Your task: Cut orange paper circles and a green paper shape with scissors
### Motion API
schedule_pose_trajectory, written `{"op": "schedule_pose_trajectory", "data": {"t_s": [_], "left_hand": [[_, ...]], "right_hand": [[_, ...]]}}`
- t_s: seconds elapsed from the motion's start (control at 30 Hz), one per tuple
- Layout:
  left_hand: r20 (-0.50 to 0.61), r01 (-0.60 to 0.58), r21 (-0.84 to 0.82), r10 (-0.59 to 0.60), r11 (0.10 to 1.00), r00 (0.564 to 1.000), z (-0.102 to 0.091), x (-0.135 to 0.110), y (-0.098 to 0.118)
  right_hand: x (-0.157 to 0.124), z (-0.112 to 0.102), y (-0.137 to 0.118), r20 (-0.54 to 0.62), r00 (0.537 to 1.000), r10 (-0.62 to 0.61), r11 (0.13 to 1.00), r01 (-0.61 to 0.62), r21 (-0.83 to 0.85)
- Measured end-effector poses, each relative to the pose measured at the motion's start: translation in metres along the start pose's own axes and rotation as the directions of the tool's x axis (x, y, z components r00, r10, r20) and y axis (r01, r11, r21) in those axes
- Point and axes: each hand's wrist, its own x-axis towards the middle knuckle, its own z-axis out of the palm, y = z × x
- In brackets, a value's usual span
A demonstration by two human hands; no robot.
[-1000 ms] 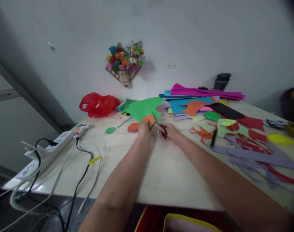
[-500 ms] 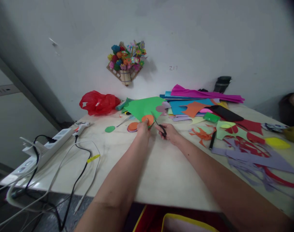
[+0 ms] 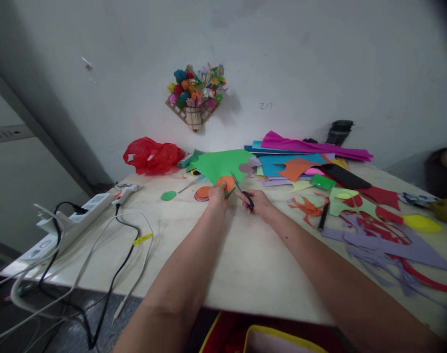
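My left hand [image 3: 218, 193] pinches a large green sheet [image 3: 223, 163] together with an orange disc [image 3: 226, 184] lying on its near edge. The sheet's right side has a scalloped cut-out. In my right hand [image 3: 259, 203] is a pair of black-handled scissors [image 3: 248, 198], fingers closed round the handles. Its blades are parted at the sheet's edge, just right of the disc. On the table left of my left hand lie a small stack of orange discs [image 3: 202, 192] and a single green disc [image 3: 168, 196].
Coloured sheets [image 3: 293, 164] and scraps [image 3: 370, 230] cover the table's right side, with a black marker [image 3: 323, 216] among them. A red plastic bag [image 3: 153, 157] sits at the back left. A power strip [image 3: 72, 223], glue gun [image 3: 125, 192] and cables [image 3: 116, 284] occupy the left edge.
The view has shifted slightly. My hands, the scissors and the green sheet look almost the same as before, the blades still parted.
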Motion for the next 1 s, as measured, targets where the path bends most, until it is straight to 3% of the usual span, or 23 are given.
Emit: {"op": "schedule_pose_trajectory", "data": {"t_s": [0.43, 0.73, 1.0], "left_hand": [[-0.003, 0.021, -0.033, -0.021, 0.999, 1.0, -0.0009, 0.0008, 0.0023], [0.042, -0.032, 0.04, 0.03, 0.999, 0.999, -0.0032, 0.0055, 0.0025], [0.049, -0.005, 0.045, 0.002, 0.999, 0.999, -0.0035, 0.0086, 0.0033]], "right_hand": [[0.0024, 0.001, 0.0012, -0.01, 1.0, -0.002, 1.0, 0.002, -0.013], [0.0039, -0.0019, 0.0005, -0.008, 1.0, 0.008, 0.999, -0.008, -0.039], [0.0045, -0.0058, 0.0005, 0.032, 0.999, -0.022, 0.998, 0.024, -0.06]]}}
